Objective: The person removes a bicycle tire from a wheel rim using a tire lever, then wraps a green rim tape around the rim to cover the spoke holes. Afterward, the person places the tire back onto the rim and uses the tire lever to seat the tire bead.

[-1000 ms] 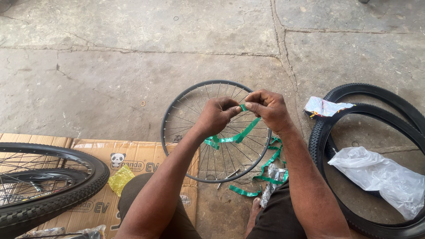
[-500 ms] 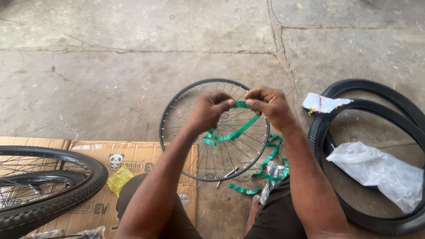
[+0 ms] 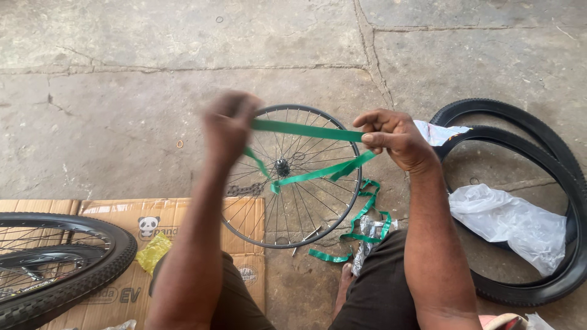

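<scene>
Below, both the left hand point(image 3: 227, 125) and right hand point(image 3: 394, 137) pinch a green strip point(image 3: 306, 130) taut above the brown printed cardboard point(image 3: 183, 214).

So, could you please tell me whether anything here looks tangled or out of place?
The long green rubber strip trails in loose twisted loops onto the concrete floor beside the bare spoked wheel rim.

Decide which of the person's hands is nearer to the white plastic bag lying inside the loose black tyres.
The right hand. It pinches the green strip just left of the tyres, above the white plastic bag. The left hand is far off, beyond the bare wheel rim.
</scene>
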Available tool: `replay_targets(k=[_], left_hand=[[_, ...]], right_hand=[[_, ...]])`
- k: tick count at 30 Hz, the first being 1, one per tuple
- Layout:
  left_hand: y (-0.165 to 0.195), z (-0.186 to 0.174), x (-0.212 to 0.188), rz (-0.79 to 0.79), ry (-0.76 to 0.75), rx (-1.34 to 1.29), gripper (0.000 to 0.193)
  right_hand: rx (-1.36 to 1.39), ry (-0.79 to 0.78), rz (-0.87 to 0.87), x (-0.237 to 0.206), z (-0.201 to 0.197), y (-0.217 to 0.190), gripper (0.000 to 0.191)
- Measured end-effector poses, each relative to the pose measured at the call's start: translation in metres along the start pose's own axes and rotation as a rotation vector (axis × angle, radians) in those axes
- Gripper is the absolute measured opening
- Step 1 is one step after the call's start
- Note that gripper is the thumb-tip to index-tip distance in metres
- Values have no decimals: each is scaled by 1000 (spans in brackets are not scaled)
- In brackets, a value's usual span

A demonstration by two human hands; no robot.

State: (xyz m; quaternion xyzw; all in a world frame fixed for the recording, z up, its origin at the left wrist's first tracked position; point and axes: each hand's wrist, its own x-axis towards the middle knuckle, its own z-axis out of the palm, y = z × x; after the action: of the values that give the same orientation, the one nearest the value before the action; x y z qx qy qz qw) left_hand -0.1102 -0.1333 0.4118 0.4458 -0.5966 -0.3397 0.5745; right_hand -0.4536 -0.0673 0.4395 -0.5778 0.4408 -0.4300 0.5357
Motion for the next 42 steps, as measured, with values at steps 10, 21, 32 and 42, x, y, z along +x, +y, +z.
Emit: replay_targets(k=[10, 21, 32, 42], left_hand=[[-7, -34, 2, -84, -132, 597, 38], [18, 75, -64, -472, -726, -245, 41], [19, 58, -42, -305, -535, 245, 25], [9, 38, -39, 50, -304, 579, 16]], right_hand=[[-218, 86, 5, 2, 14, 1, 33], [-305, -195, -41, 20, 64, 23, 22], [-433, -99, 108, 20, 62, 10, 31], [-669, 22, 144, 22, 59, 14, 24]])
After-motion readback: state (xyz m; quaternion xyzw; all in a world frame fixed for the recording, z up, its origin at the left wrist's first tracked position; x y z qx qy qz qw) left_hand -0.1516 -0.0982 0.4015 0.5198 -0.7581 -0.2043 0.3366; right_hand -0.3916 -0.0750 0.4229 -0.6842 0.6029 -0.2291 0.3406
